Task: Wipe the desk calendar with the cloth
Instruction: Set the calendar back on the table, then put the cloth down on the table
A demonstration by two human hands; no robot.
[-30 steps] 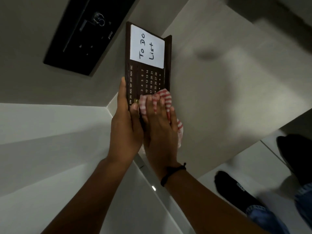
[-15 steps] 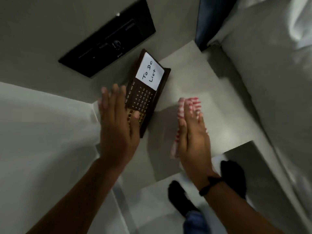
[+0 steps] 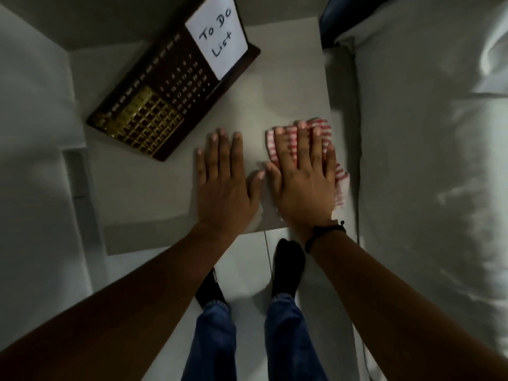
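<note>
Desk calendar lying flat, left hand beside it, right hand flat on cloth

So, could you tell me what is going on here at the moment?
A person stands at a small table with both hands flat on its top. The right hand presses a red and white striped cloth down on the table, and the left hand lies bare beside it. The dark desk calendar, with its "To Do List" note, stands apart from both hands, untouched right now.

Pale tabletop, white bedding, perhaps tiled floor.
</note>
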